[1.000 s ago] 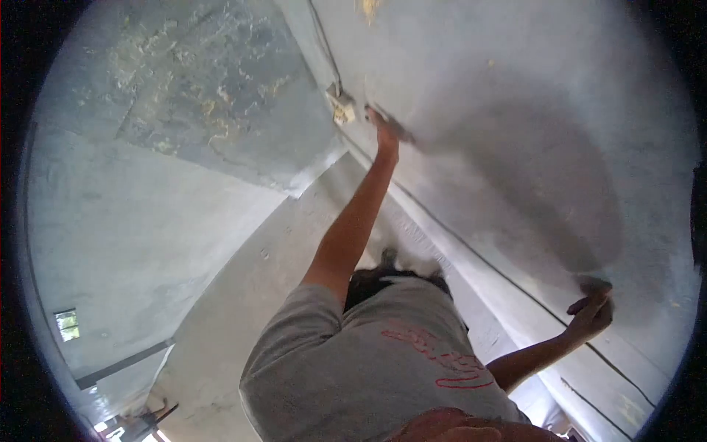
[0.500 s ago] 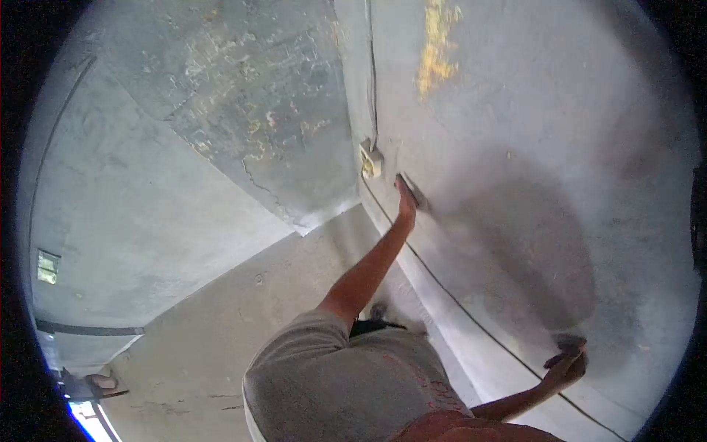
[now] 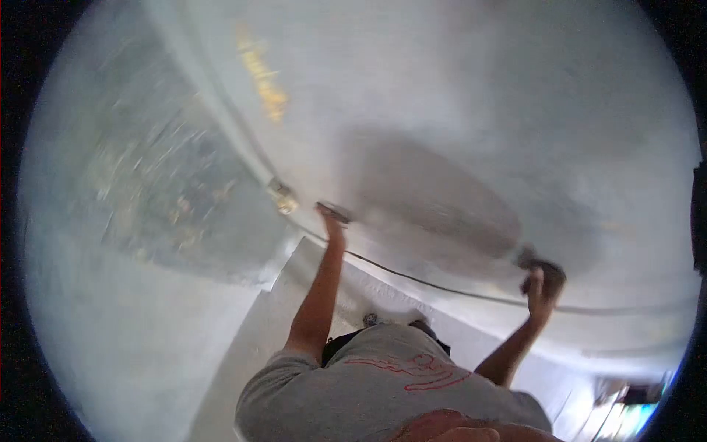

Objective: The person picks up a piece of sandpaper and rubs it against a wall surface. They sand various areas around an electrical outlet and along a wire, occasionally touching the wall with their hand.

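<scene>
lol, half a second and the whole head view's swung. Ragged yellow patch (image 3: 261, 77) on the smooth grey wall (image 3: 442, 81) went from 1 o'clock to 11, small cream boxy fitting (image 3: 283, 197) from 12 to nearly 10. Bare left hand (image 3: 333, 219) slid from 1 to just off centre toward 10, bare right hand (image 3: 543, 289) up from 4 toward 3. Blue-white bright spot (image 3: 645, 414) popped in at 4.

Head camera, close above shirt (image 3: 353, 401), faces forward-down at wall (image 3: 471, 88); tilt hard to judge through blur.
</scene>
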The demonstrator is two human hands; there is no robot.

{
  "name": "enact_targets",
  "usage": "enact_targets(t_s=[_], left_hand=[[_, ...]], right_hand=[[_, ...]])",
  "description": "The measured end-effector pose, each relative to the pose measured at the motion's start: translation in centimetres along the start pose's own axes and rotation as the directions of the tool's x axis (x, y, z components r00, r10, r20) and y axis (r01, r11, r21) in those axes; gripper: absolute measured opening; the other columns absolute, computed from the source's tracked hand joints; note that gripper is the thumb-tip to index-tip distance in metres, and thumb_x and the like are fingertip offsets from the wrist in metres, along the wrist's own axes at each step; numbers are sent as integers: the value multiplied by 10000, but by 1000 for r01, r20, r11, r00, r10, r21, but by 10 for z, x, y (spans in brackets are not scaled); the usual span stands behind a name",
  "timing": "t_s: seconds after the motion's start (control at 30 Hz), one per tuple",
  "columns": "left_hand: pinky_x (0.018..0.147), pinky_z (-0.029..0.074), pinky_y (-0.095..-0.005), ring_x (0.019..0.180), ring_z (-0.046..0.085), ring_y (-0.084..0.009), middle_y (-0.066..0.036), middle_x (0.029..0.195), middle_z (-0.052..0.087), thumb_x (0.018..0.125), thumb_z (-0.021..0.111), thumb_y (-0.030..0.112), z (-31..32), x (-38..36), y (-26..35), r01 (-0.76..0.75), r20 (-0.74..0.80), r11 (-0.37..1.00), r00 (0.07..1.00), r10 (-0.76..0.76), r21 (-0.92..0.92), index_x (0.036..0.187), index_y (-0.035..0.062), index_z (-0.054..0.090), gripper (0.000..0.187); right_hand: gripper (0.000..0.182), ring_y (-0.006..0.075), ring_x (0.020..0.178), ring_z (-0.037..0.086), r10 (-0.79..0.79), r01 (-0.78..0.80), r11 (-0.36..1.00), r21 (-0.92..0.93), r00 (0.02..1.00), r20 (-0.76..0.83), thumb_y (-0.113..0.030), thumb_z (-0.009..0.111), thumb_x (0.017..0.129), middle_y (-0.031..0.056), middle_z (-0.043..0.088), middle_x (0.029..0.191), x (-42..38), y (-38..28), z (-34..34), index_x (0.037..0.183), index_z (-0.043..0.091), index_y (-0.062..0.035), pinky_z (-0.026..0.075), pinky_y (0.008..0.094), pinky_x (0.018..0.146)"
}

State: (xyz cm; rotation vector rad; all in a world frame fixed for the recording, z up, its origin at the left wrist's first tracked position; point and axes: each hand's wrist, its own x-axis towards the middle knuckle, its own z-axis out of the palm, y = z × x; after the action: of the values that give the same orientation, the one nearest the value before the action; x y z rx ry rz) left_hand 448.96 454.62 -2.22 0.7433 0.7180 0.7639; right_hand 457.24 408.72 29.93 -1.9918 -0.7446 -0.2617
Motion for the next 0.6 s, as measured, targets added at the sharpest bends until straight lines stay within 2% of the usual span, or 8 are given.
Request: enact_targets(t_s=[0.03,0.07,0.13,0.2,0.37,0.4,0.47,0.6], left_hand=[[1073,189,-368,1337,233,-252,-69,1483,218,833,223,743,-11,10,0,44,99,999,994,-43,-13,1461,168,111,859],[1008,298,-354,1227,375,-247,-73,1423,316,838,228,738,-14,23,-9,-105,21,994,994,105,36,1452,145,154,857],[714,444,-351,853,493,-211,-83,1199,483,854,202,724,-4,26,15,6,13,999,1000,-6,-39,1384,97,291,826],[712,444,-372,951,493,-235,-105,1233,464,825,199,755,-6,29,24,48,-52,995,998,-44,86,1345,130,328,824],[821,409,-449,998,467,-271,-133,1331,404,856,202,714,0,44,18,-59,-21,993,998,57,-104,1386,120,275,799],[913,382,-427,1101,440,-265,-124,1381,360,874,215,686,-11,57,6,7,-33,987,999,-12,-159,1411,116,235,783],[1026,321,-415,1268,347,-267,-119,1420,311,889,231,656,2,34,1,-97,4,995,995,97,-21,1410,128,241,742],[942,396,-424,1185,430,-279,-117,1377,368,885,209,667,47,-20,38,-195,-8,981,981,195,-5,1384,127,285,739]], right_hand=[[488,98,376,455,-17,17,1000,-2,1000,3,-407,533,900,15,462,432,2,-12,-1,684,600,25,364,255,377],[463,96,385,469,64,-63,998,-13,998,11,-377,574,883,26,476,434,3,-14,-1,675,601,36,378,257,387],[418,89,357,461,272,-284,952,-112,956,-115,-309,602,878,36,490,409,9,-31,3,634,648,27,380,261,379],[446,83,362,489,276,-296,941,-163,952,-136,-332,605,877,46,511,421,8,-36,4,602,646,17,405,259,394],[362,86,338,472,319,-325,946,-9,933,-165,-263,634,862,51,521,422,10,-31,3,646,669,25,357,233,352],[371,98,344,489,297,-308,950,-48,942,-155,-292,653,841,51,526,423,8,-27,2,638,672,18,383,242,368],[383,111,350,505,259,-273,960,-54,948,-185,-322,673,820,50,530,423,12,-27,4,630,674,10,410,251,385],[369,127,352,515,347,-354,931,-86,934,-84,-318,722,768,75,562,448,9,-31,0,615,671,14,429,262,393]])
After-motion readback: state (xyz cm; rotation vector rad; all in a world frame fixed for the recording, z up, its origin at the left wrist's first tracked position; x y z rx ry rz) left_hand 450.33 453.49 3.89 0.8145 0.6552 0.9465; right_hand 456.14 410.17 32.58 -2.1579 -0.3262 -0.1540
